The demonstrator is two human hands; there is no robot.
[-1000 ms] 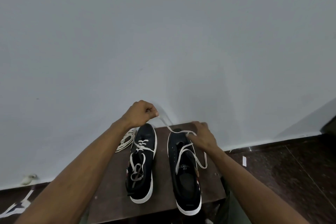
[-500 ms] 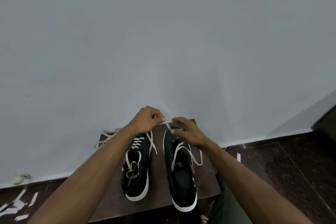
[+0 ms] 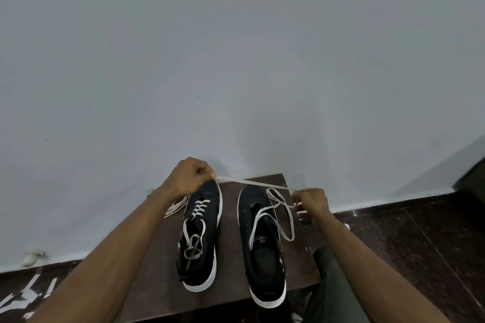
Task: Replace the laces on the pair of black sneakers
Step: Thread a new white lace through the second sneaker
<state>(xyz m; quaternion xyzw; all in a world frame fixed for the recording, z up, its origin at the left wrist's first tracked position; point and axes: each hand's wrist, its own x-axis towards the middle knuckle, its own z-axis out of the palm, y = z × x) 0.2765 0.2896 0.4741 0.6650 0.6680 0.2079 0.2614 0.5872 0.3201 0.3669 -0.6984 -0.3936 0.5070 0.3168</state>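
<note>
The lace [image 3: 252, 183] runs taut, crosswise above both toes, pinched by the left hand [image 3: 190, 178] and right hand [image 3: 312, 200]. The unlaced right sneaker [image 3: 262, 249] lies on the surface [image 3: 157, 280] just beside and below the right fingers [image 3: 298, 195], the nearer ones.

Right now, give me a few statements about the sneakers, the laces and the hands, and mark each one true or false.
1. The left sneaker is laced and tied. True.
2. The right sneaker is fully laced. False: its lace lies mostly loose across it.
3. The left hand and right hand hold a lace stretched between them. True.
4. Both sneakers sit on the floor. False: they rest on a brown table.
5. More laces lie left of the left sneaker. True.
</note>
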